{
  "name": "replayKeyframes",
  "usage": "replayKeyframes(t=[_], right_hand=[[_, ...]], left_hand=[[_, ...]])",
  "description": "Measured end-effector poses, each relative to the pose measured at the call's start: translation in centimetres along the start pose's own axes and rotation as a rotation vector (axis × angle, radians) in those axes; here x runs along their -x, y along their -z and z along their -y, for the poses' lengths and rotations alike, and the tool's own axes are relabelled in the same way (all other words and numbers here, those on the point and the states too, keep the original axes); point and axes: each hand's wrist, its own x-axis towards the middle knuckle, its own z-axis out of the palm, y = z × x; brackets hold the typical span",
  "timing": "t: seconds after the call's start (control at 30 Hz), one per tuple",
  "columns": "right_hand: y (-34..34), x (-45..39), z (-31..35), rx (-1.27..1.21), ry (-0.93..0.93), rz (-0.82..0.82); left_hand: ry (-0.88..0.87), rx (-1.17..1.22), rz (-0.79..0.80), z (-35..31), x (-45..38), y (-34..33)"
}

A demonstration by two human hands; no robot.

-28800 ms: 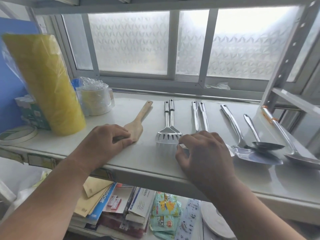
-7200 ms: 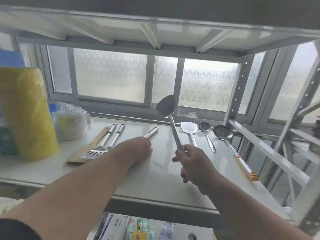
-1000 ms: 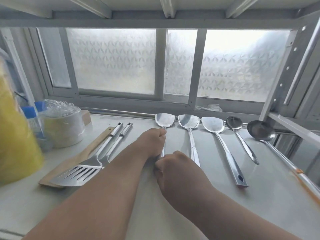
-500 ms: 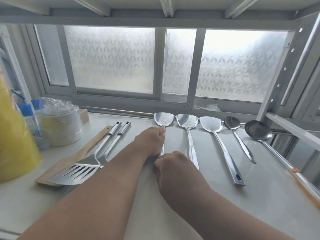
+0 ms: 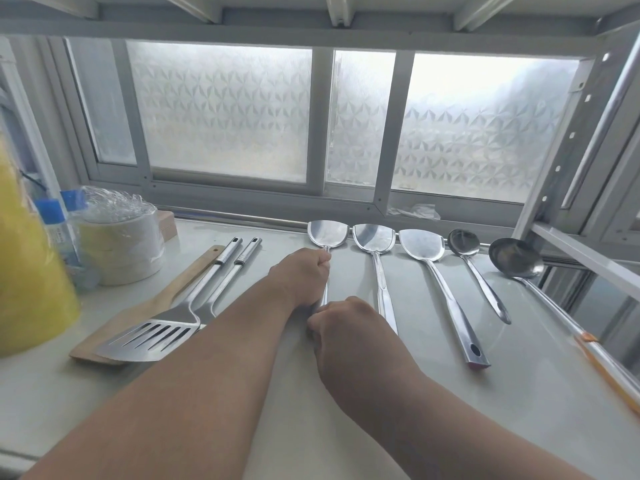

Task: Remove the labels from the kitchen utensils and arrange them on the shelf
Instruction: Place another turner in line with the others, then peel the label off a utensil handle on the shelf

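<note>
On the white shelf [image 5: 519,393] lies a row of steel utensils with their heads toward the window. My left hand [image 5: 303,277] is closed around the upper handle of the leftmost steel turner [image 5: 327,233]. My right hand [image 5: 349,330] grips the lower end of the same handle, which it hides. To the right lie a second turner [image 5: 374,237], a third turner [image 5: 422,245], a small ladle [image 5: 464,242] and a large ladle [image 5: 516,259] with an orange band on its handle. At the left lie two slotted turners [image 5: 152,336] over a wooden spatula [image 5: 104,351].
A yellow wrapped roll [image 5: 31,289], a blue-capped bottle [image 5: 57,230] and a plastic-wrapped stack of white bowls [image 5: 117,244] stand at the left. Frosted windows [image 5: 225,109] close the back. A slanted metal shelf frame [image 5: 585,251] rises at the right.
Both hands stay on the leftmost turner's handle; over the last second they and the utensils have hardly shifted. The view has drifted slightly.
</note>
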Motion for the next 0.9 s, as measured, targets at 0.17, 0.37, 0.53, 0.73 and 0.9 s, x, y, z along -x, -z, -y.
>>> replayKeyframes(t=[0.17,0.37,0.53,0.73,0.9], right_hand=[[0.7,0.5,0.5,-0.023,0.03,-0.026],[2.0,0.1,0.1,-0.045,0.003,-0.076],[2.4,0.0,-0.9,-0.049,-0.086,-0.072],[1.6,0.9,0.1,-0.02,0.067,-0.07],[2.2,0.8,4.2,0.02,0.241,0.023]], left_hand=[[-0.015,-0.018,-0.018,-0.2,0.3,0.1],[-0.067,0.086,-0.121,-1.7,2.2,1.0],[-0.097,0.095,-0.212,-3.1,5.7,3.5],[-0.013,-0.111,-0.221,-0.6,11.3,9.9],[0.061,-0.265,-0.058,4.0,17.9,14.1]])
